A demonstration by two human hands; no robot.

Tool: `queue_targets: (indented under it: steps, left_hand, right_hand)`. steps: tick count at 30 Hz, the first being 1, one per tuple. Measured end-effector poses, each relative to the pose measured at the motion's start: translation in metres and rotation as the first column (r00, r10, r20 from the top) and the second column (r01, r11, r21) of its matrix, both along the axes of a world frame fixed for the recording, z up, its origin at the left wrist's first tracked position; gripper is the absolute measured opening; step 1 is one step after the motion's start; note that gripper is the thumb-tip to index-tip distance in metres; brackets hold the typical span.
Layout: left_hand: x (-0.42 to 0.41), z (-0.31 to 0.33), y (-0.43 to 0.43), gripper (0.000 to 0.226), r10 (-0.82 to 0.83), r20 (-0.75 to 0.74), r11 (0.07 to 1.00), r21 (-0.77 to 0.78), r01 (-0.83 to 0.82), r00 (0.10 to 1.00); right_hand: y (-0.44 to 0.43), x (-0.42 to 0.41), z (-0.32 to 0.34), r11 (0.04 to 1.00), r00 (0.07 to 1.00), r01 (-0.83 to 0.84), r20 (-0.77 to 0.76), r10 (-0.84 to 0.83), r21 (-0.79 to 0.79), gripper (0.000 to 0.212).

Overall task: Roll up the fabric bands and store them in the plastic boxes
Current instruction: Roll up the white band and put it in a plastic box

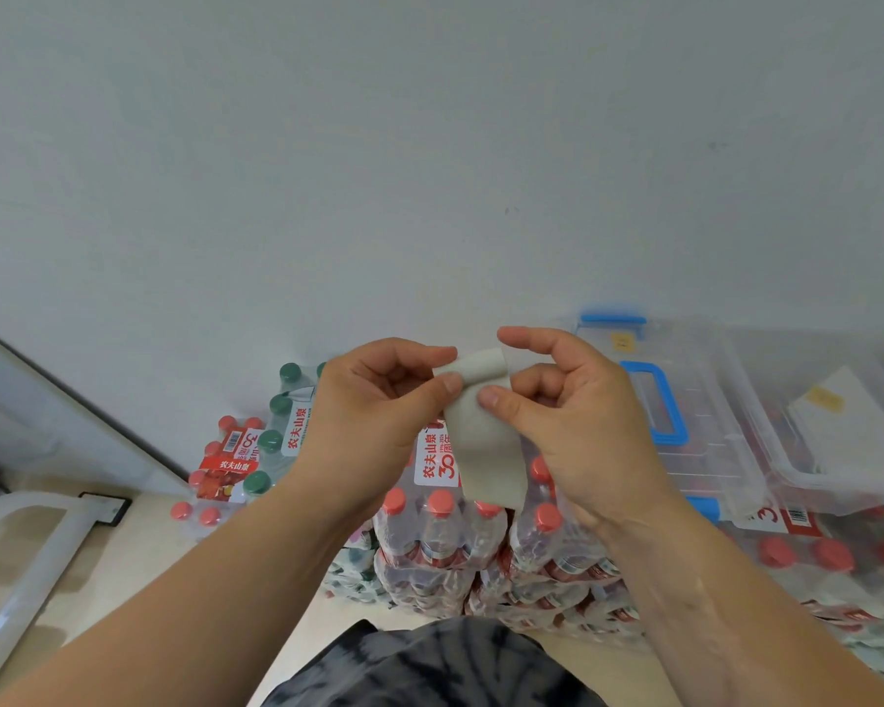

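Soft, matt cloth in the fabric band [486,441], pale and a little fuzzy, with no shine. Clear, hard plastic in the plastic boxes [720,451], smooth and a bit shiny, with bright blue plastic for the handle [668,400] and clips. Thin see-through plastic wrap [430,568] round the bottle packs, crinkly and glossy. Smooth plastic again in the red caps [441,502] and green caps [270,441]. Flat white paper [848,426] inside the right-hand box. Painted wall [430,145], matt and plain. Pale floor [139,563], smooth with a faint shine. Dark, soft cloth with a blotchy print on the shirt [430,665].
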State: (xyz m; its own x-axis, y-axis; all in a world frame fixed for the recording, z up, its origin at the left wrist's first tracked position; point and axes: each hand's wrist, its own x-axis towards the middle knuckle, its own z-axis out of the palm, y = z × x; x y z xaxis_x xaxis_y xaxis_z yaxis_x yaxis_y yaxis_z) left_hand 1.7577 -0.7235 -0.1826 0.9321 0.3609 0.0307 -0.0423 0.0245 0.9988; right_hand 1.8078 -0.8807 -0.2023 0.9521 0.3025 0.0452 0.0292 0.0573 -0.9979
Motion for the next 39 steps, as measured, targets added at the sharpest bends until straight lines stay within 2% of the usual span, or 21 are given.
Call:
queue_targets:
  steps: [6, 9, 12, 14, 16, 20, 25, 29, 31, 33, 39]
  left_hand:
    - [-0.001, 0.000, 0.003, 0.023, -0.002, 0.026, 0.990, 0.140, -0.002, 1.000]
    - [-0.001, -0.002, 0.004, 0.026, -0.054, 0.011, 0.988, 0.142, 0.052, 0.998]
    - [0.000, -0.003, 0.005, 0.027, -0.101, -0.005, 0.994, 0.052, 0.101, 0.995]
    - [-0.001, -0.002, 0.004, 0.018, -0.125, -0.018, 0.992, -0.028, 0.125, 0.992]
    - [-0.001, 0.000, 0.001, 0.021, -0.134, -0.042, 0.989, -0.068, 0.131, 0.990]
    - [0.003, 0.001, 0.001, 0.014, -0.106, -0.004, 0.994, -0.025, 0.106, 0.994]
    - [0.003, 0.001, 0.002, 0.028, -0.136, 0.006, 0.991, 0.016, 0.136, 0.991]
    - [0.002, 0.003, 0.000, 0.019, -0.136, 0.002, 0.989, -0.048, 0.136, 0.991]
    - [0.003, 0.004, 0.000, 0.017, -0.133, -0.032, 0.988, -0.080, 0.130, 0.991]
    - [0.004, 0.003, 0.000, 0.013, -0.124, -0.049, 0.991, -0.049, 0.122, 0.991]
    - [0.005, 0.002, 0.001, 0.023, -0.083, -0.004, 0.996, 0.020, 0.083, 0.997]
  right_hand:
    - [0.003, -0.004, 0.002, 0.997, 0.998, 0.031, -0.061, -0.027, 0.069, 0.033]
    - [0.003, -0.003, 0.001, 0.996, 0.997, 0.067, -0.047, -0.064, 0.055, 0.018]
    - [0.000, -0.002, 0.001, 0.995, 0.997, 0.056, -0.048, -0.052, 0.080, 0.021]
    - [-0.002, -0.001, 0.003, 0.992, 0.997, 0.053, -0.065, -0.046, 0.113, 0.019]
    - [-0.003, -0.002, 0.006, 0.988, 0.997, 0.048, -0.070, -0.038, 0.149, 0.022]
    - [-0.004, -0.002, 0.010, 0.985, 0.997, 0.015, -0.073, -0.003, 0.171, 0.023]
    - [-0.002, -0.002, 0.011, 0.985, 0.995, 0.074, -0.079, -0.062, 0.153, 0.025]
    - [-0.004, -0.002, 0.012, 0.991, 0.996, 0.085, -0.040, -0.081, 0.102, 0.018]
    - [-0.004, -0.002, 0.011, 0.990, 0.997, 0.068, -0.055, -0.062, 0.120, 0.022]
    - [-0.004, -0.003, 0.011, 0.989, 0.996, 0.055, -0.077, -0.045, 0.134, 0.029]
    - [-0.003, -0.005, 0.009, 0.990, 0.992, 0.095, -0.092, -0.086, 0.101, 0.027]
